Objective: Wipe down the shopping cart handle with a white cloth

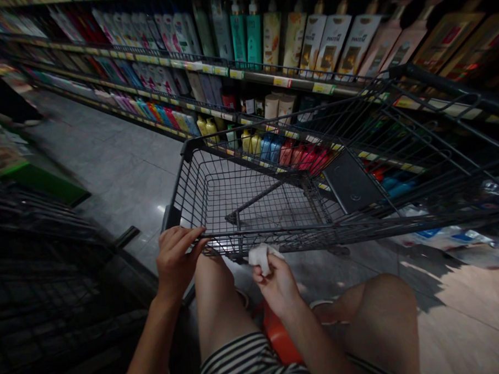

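A dark wire shopping cart stands crosswise before my knees, its basket holding no goods that I can see. My left hand is closed on the cart's top rail near its left corner, fingertips over the bar. Just below the same rail, my right hand pinches a crumpled white wipe between thumb and fingers. The wipe is close to the cart's side wires; whether it touches them I cannot tell. A dark flap is at the cart's right end.
Shelves of shampoo and other bottles run along the far side. A red-orange stool is under me. Dark wire racks and a green-edged display stand left. Wrapped packs lie right. Another person's leg shows far left.
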A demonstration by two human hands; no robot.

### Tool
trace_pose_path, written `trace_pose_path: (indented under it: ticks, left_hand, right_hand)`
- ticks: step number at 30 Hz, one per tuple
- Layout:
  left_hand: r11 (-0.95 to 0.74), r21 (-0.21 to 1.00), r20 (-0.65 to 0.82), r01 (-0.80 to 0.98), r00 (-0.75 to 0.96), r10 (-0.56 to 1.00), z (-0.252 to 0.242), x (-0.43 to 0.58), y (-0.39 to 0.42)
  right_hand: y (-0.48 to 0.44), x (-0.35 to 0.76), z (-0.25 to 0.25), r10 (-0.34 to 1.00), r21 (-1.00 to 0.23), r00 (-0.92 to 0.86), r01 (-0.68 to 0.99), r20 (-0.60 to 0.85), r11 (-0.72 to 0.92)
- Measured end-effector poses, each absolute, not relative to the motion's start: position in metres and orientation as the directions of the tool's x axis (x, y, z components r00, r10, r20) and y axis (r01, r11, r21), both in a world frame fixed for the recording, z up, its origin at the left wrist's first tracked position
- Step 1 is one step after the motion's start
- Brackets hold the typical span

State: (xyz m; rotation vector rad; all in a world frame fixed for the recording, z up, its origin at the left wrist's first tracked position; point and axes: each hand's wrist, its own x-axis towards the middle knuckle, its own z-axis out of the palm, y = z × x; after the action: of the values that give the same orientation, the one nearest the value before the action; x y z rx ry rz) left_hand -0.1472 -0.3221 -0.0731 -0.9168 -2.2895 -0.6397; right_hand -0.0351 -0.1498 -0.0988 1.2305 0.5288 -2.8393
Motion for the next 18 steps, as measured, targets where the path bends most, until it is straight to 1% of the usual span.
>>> trace_pose_path:
  ticks: [4, 9, 13, 18]
  left_hand:
    - [0.646, 0.194, 0.674, 0.738, -0.579, 0.459, -0.071, -0.147, -0.321]
    - [0.649, 0.199, 0.661, 0.734, -0.589, 0.464, -0.069, -0.146, -0.320]
    - [0.647, 0.244, 0.650, 0.723, -0.617, 0.444, -0.070, -0.146, -0.320]
    - [0.645, 0.263, 0.643, 0.717, -0.629, 0.437, -0.070, -0.145, -0.320]
  right_hand:
    - [-0.154, -0.052, -0.113, 0.116, -0.283, -0.658, 0.153, -0.744, -0.947]
    - [-0.156, -0.072, -0.104, 0.129, -0.250, -0.585, 0.130, -0.800, -0.959]
    - [-0.151, -0.070, -0.087, 0.181, -0.313, -0.657, 0.088, -0.732, -0.946]
    - [-0.146, -0.051, -0.067, 0.231, -0.381, -0.693, 0.068, -0.683, -0.922]
